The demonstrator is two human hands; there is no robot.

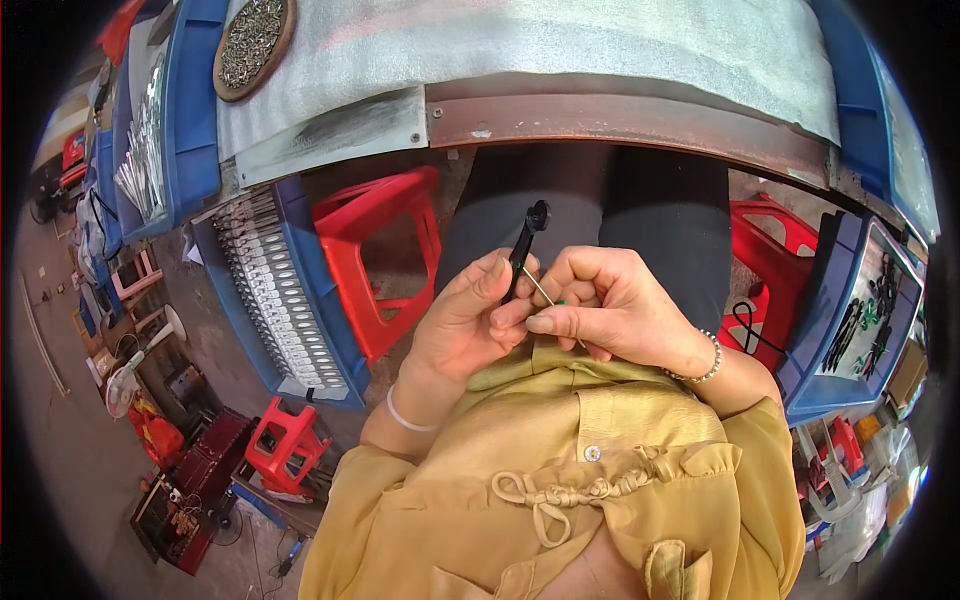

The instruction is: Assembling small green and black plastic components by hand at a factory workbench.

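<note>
Above my lap, my two hands meet close to the belly of my mustard-coloured blouse. My left hand (462, 312) is closed around a slim black part (523, 243) with a rounded, hooked head pointing away from me. Between thumb and fingers, my right hand (625, 310) pinches a thin metal rod (538, 286) that slants toward the black part; its far end lies against or in it, I cannot tell which. A small green bit (562, 302) shows at the right fingertips. The lower end of the black part is hidden by the left fingers.
A worktable (560, 50) with a pale sheet lies ahead, its metal edge (600, 118) facing me. On it sits a round dish of small metal pieces (252, 45). Blue bins hold silvery metal parts (270, 290) at left, black and green parts (865, 320) at right. Red stools (375, 260) flank me.
</note>
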